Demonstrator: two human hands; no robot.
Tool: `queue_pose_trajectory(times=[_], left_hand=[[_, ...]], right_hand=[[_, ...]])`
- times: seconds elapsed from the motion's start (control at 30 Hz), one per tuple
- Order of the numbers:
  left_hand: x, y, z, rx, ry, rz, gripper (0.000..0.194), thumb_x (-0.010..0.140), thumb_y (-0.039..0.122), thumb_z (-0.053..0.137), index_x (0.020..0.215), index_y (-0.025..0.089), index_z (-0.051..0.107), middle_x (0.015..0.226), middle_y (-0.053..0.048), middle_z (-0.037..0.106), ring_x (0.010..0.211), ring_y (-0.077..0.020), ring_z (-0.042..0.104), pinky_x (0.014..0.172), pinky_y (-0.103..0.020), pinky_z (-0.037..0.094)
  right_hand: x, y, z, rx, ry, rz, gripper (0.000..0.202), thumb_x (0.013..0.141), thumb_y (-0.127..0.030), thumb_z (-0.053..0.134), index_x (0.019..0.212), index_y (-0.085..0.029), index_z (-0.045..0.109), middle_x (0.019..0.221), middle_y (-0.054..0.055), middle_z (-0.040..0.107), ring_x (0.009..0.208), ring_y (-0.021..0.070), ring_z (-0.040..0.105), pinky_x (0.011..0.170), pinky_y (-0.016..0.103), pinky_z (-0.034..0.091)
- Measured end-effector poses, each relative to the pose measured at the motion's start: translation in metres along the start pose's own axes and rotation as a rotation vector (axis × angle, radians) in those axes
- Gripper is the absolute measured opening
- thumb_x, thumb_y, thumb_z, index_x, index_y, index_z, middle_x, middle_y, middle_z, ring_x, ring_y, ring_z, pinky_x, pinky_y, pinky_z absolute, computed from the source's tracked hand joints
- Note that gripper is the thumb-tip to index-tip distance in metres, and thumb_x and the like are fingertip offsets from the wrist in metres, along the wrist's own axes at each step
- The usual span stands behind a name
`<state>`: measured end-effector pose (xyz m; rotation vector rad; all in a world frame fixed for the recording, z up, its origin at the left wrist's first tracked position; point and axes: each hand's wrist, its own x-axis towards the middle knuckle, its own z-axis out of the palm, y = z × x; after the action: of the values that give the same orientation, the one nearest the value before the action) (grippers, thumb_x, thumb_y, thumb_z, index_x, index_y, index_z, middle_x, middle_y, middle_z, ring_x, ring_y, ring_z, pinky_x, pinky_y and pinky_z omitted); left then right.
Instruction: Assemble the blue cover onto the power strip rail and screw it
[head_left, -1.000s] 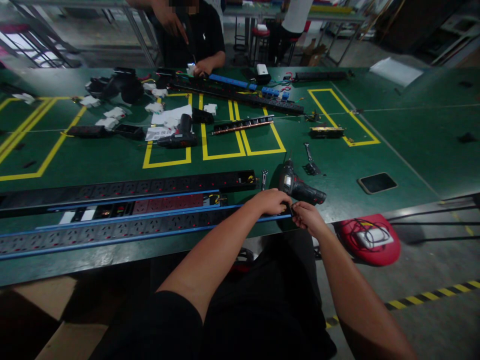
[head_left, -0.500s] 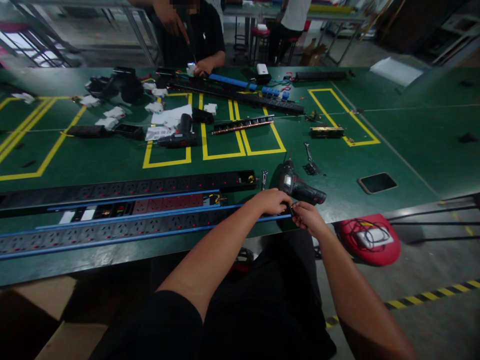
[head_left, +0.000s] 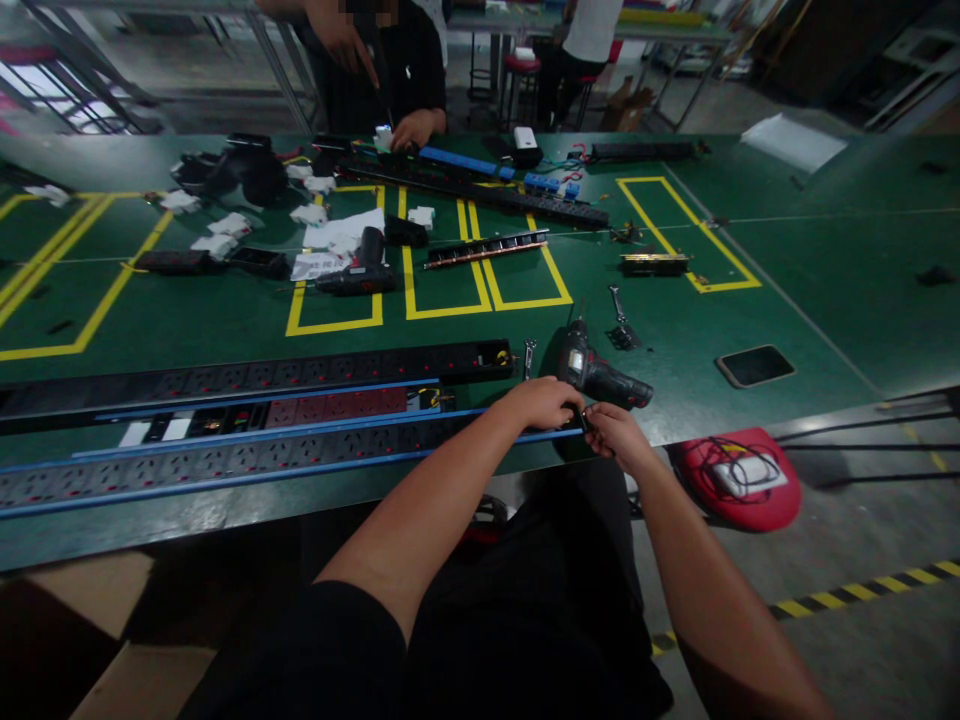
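The socket strip was laid along the table's near edge, its right end partly covered by the left hand, fingers curled. The right hand was drawn in there, fingertips close — whether anything was gripped by either could not be told. A drill was seen just beyond.
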<state>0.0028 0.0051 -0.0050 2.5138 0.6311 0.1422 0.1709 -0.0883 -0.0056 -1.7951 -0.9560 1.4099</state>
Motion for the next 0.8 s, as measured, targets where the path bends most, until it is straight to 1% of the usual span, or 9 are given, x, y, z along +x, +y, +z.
queue_pose_trajectory(times=[0.13, 0.27, 0.37, 0.57, 0.8], left_hand=[[-0.0002, 0.0005, -0.0002, 0.009, 0.001, -0.013, 0.028, 0.086, 0.027, 0.053, 0.109, 0.03, 0.068, 0.117, 0.003, 0.069, 0.102, -0.0186, 0.059, 0.091, -0.03, 0.046], [0.0001, 0.0, 0.0003, 0.001, 0.003, -0.007, 0.028, 0.086, 0.028, 0.053, 0.11, 0.03, 0.068, 0.117, 0.002, 0.069, 0.104, -0.019, 0.059, 0.094, -0.031, 0.046], [-0.0003, 0.0003, -0.0002, 0.002, 0.0, -0.008, 0.028, 0.087, 0.028, 0.052, 0.11, 0.029, 0.068, 0.118, 0.001, 0.069, 0.103, -0.019, 0.059, 0.093, -0.032, 0.046], [-0.0002, -0.0007, 0.0008, 0.0, 0.014, 0.008, 0.028, 0.086, 0.026, 0.053, 0.108, 0.029, 0.069, 0.115, 0.002, 0.07, 0.102, -0.0184, 0.06, 0.092, -0.03, 0.046], [-0.0006, 0.0002, -0.0001, 0.011, 0.014, 0.006, 0.029, 0.086, 0.026, 0.052, 0.108, 0.03, 0.069, 0.116, 0.003, 0.07, 0.102, -0.0186, 0.06, 0.092, -0.03, 0.046]], right_hand=[[0.0002, 0.0011, 0.0002, -0.011, 0.0, 0.006, 0.024, 0.074, -0.042, 0.061, 0.078, -0.02, 0.053, 0.046, -0.004, 0.054, 0.033, 0.0079, 0.045, 0.029, 0.016, 0.025], [0.0011, -0.0006, 0.0019, -0.05, 0.039, 0.034, 0.021, 0.076, -0.04, 0.059, 0.076, -0.019, 0.054, 0.046, -0.003, 0.054, 0.033, 0.0078, 0.045, 0.029, 0.016, 0.024], [0.0012, -0.0016, 0.0023, -0.03, 0.058, 0.051, 0.019, 0.077, -0.038, 0.057, 0.078, -0.02, 0.054, 0.045, -0.003, 0.054, 0.032, 0.0083, 0.045, 0.029, 0.016, 0.023], [0.0011, 0.0017, 0.0002, 0.008, 0.009, 0.031, 0.02, 0.073, -0.038, 0.06, 0.08, -0.02, 0.054, 0.045, -0.004, 0.054, 0.033, 0.0078, 0.045, 0.03, 0.015, 0.023], [0.0027, 0.0017, 0.0015, -0.039, 0.029, 0.027, 0.02, 0.077, -0.039, 0.058, 0.075, -0.019, 0.054, 0.046, -0.003, 0.054, 0.033, 0.0075, 0.045, 0.029, 0.016, 0.023]])
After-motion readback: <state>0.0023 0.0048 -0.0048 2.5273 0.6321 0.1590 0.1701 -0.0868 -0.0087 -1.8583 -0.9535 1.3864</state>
